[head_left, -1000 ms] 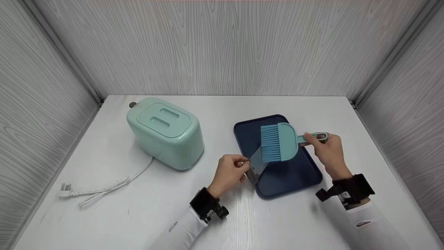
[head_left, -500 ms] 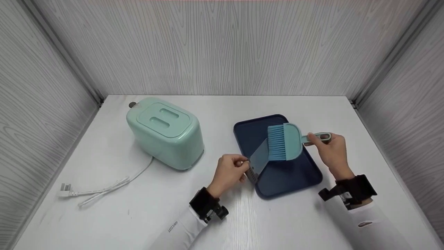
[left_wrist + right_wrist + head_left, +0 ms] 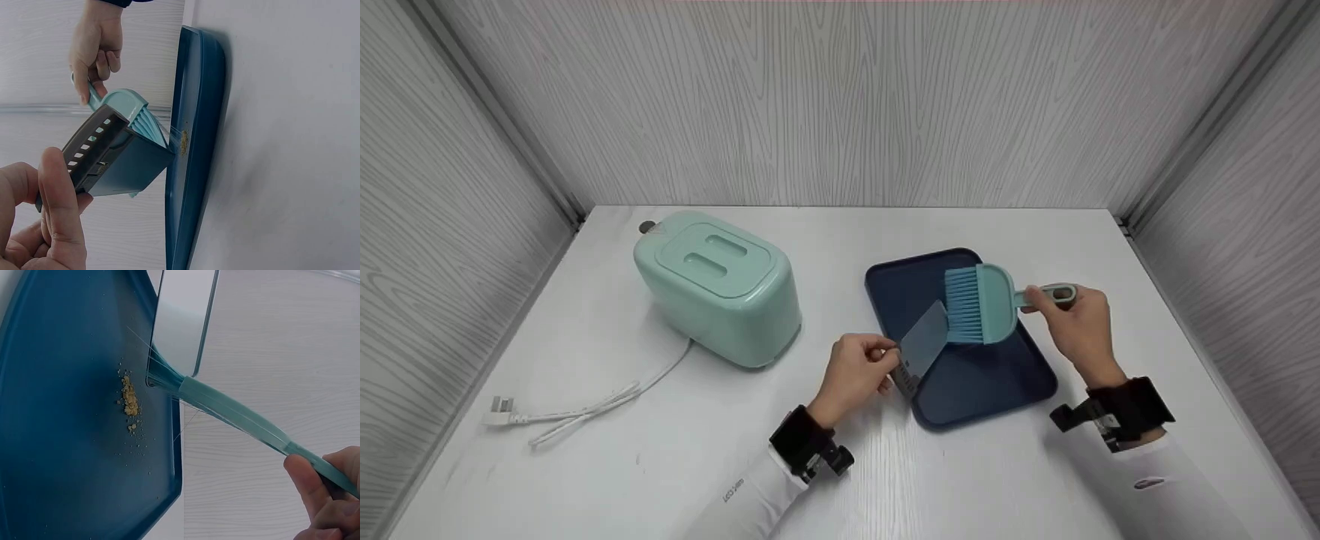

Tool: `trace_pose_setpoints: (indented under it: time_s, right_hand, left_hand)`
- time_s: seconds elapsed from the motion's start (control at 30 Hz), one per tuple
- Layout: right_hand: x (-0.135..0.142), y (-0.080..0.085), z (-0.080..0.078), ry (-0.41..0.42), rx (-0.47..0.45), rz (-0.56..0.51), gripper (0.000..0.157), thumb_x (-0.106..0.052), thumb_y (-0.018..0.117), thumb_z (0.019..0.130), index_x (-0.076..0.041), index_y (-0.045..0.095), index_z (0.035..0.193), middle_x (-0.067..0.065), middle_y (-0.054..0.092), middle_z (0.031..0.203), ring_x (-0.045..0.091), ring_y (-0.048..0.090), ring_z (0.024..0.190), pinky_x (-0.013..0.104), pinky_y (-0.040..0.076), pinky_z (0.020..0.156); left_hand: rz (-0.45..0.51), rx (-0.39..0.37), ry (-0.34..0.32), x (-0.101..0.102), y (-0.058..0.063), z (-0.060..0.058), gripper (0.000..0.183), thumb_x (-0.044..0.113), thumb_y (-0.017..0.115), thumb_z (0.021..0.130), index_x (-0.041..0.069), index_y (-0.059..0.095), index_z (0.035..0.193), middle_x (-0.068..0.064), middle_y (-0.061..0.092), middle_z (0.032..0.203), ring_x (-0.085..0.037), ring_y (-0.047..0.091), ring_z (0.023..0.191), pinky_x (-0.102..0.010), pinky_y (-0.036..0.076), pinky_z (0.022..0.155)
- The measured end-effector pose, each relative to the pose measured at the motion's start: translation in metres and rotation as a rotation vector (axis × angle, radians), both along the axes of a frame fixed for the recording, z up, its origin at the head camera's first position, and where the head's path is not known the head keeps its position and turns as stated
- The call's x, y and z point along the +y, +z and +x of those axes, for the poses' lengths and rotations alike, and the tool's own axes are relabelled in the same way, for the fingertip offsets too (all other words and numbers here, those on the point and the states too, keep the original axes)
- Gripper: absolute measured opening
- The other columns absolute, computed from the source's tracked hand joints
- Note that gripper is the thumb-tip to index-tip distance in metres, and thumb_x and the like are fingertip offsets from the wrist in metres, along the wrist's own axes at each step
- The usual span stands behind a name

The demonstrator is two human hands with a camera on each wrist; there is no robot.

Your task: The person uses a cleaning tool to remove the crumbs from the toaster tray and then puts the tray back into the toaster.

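The person's left hand (image 3: 861, 367) pinches a clear scraper (image 3: 926, 337) by its dark strip (image 3: 84, 145), which has a row of little holes. The scraper leans over the dark blue tray (image 3: 997, 375), near the tray's 9 o'clock side. I can't quite tell if its corner touches the tray.

The right hand (image 3: 1076, 330), at 3 o'clock from the tray, has its thumb and fingers wrapped on the handle (image 3: 1021, 299) of a light blue-green brush (image 3: 996, 304). The brush is above the tray, at 2 o'clock from the scraper. Its bristles (image 3: 962, 306) point to 9 o'clock and meet the scraper's edge.

A small pile of yellow-brown crumbs (image 3: 130, 398) lies in the tray. In the right wrist view, the crumbs are at 8 o'clock from the bristle tips.

A mint green toaster (image 3: 735, 315) stands on the white tabletop (image 3: 585, 487), at 10 o'clock from the left hand. Its white cord (image 3: 592, 411) runs toward 8 o'clock and ends in a plug (image 3: 500, 412). Both arms have white sleeves (image 3: 750, 495) and black wrist straps (image 3: 802, 439).
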State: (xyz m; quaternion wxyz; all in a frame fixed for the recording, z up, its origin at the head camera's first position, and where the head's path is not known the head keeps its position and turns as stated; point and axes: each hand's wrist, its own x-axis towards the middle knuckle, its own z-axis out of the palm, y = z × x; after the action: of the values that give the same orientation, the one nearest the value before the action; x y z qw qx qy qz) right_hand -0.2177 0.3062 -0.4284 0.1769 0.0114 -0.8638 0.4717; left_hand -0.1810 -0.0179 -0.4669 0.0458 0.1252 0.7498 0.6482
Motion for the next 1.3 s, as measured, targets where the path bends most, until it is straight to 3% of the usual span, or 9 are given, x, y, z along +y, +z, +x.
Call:
trace_pose_setpoints:
  time_s: [0.13, 0.47, 0.8, 1.0, 1.17, 1.3]
  right_hand:
    - [-0.001, 0.000, 0.000, -0.012, 0.016, 0.020, 0.026, -0.016, 0.068, 0.101, 0.008, 0.078, 0.101, 0.024, 0.076, 0.088, 0.004, 0.059, 0.073, 0.019, 0.041, 0.077]
    - [-0.001, 0.002, 0.000, -0.018, 0.067, 0.011, 0.025, -0.020, 0.072, 0.099, 0.002, 0.081, 0.095, 0.022, 0.077, 0.085, 0.001, 0.060, 0.072, 0.018, 0.045, 0.079]
    - [0.002, 0.005, -0.003, -0.032, 0.099, 0.044, 0.026, -0.021, 0.071, 0.100, 0.002, 0.081, 0.093, 0.019, 0.077, 0.082, 0.005, 0.044, 0.056, 0.023, 0.038, 0.067]
    - [0.005, 0.002, -0.003, -0.037, 0.100, 0.015, 0.023, -0.020, 0.072, 0.099, 0.002, 0.081, 0.097, 0.021, 0.077, 0.086, 0.002, 0.057, 0.068, 0.019, 0.045, 0.076]
    - [0.008, 0.004, -0.002, -0.050, 0.116, 0.008, 0.022, -0.019, 0.073, 0.098, 0.001, 0.082, 0.093, 0.019, 0.077, 0.085, 0.006, 0.051, 0.062, 0.019, 0.041, 0.068]
    - [0.010, 0.007, -0.002, -0.074, 0.133, -0.009, 0.024, -0.020, 0.074, 0.097, 0.001, 0.082, 0.090, 0.010, 0.078, 0.081, 0.006, 0.053, 0.065, 0.022, 0.038, 0.066]
  left_hand:
    - [0.002, 0.001, -0.003, 0.000, 0.000, 0.000, 0.018, 0.001, 0.066, 0.096, -0.005, 0.077, 0.108, -0.011, 0.067, 0.068, -0.010, 0.061, 0.047, -0.034, 0.059, 0.051]
    - [0.003, -0.003, 0.005, 0.001, 0.002, 0.001, 0.016, 0.001, 0.067, 0.095, -0.005, 0.077, 0.106, -0.009, 0.068, 0.068, -0.010, 0.060, 0.046, -0.038, 0.060, 0.050]
    - [-0.012, -0.010, 0.012, 0.001, 0.003, 0.001, 0.016, 0.000, 0.066, 0.094, -0.005, 0.077, 0.105, -0.004, 0.066, 0.066, -0.010, 0.060, 0.045, -0.047, 0.061, 0.053]
    - [-0.006, 0.002, -0.002, -0.001, 0.003, 0.002, 0.019, 0.001, 0.065, 0.095, -0.006, 0.076, 0.109, -0.004, 0.067, 0.067, -0.009, 0.060, 0.046, -0.036, 0.060, 0.050]
    - [0.006, -0.011, 0.002, 0.000, 0.002, 0.001, 0.018, 0.001, 0.066, 0.094, -0.006, 0.077, 0.107, -0.003, 0.066, 0.066, -0.008, 0.060, 0.045, -0.029, 0.058, 0.048]
    - [0.014, -0.012, 0.004, 0.000, 0.002, 0.000, 0.018, 0.001, 0.066, 0.094, -0.007, 0.076, 0.106, -0.003, 0.067, 0.067, -0.008, 0.060, 0.045, -0.026, 0.056, 0.047]
